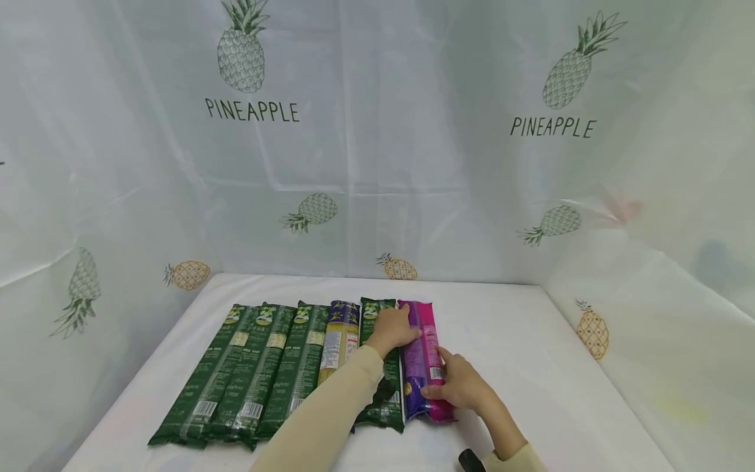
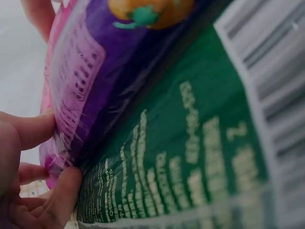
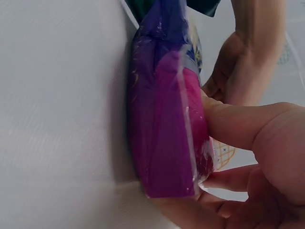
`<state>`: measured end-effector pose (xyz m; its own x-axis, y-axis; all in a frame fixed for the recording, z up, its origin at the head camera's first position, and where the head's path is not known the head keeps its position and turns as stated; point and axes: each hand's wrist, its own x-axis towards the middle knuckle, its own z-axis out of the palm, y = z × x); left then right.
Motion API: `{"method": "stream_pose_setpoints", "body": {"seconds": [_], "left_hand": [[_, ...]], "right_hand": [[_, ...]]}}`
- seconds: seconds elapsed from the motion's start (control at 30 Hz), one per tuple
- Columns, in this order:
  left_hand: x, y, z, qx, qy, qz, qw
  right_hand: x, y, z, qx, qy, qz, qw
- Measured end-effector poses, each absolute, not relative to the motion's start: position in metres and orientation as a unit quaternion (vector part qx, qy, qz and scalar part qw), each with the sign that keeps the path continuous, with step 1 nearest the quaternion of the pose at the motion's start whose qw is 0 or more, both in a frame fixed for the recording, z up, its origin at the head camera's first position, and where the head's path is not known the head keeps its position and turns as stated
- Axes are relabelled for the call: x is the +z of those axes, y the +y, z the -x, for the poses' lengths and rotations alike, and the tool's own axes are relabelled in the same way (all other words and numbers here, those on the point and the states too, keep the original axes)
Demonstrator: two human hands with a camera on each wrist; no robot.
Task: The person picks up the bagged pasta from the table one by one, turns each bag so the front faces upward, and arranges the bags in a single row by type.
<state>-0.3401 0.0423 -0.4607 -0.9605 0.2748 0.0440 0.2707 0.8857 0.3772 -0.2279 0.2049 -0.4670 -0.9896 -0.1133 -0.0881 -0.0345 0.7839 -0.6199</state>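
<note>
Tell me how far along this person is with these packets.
Mostly done, it seems: three green packets, a blue-and-yellow packet and a fourth green packet lie side by side. In hand is the pink-and-purple packet at the row's right end: the left hand grips its far part, the right hand its near part. Remaining, probably: settling and releasing it; whether more follow, I can't tell.

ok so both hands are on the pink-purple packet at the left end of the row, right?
Wrong end: the head view shows the pink-purple packet at the right end, beside a green packet. Left hand and right hand are both on it, as you said.
</note>
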Motion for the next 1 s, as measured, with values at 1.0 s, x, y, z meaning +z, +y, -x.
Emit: {"method": "stream_pose_setpoints", "body": {"seconds": [1.0], "left_hand": [[-0.473, 0.047, 0.333, 0.381, 0.913, -0.139, 0.036]], "right_hand": [[-0.47, 0.208, 0.221, -0.378, 0.924, 0.049, 0.031]]}}
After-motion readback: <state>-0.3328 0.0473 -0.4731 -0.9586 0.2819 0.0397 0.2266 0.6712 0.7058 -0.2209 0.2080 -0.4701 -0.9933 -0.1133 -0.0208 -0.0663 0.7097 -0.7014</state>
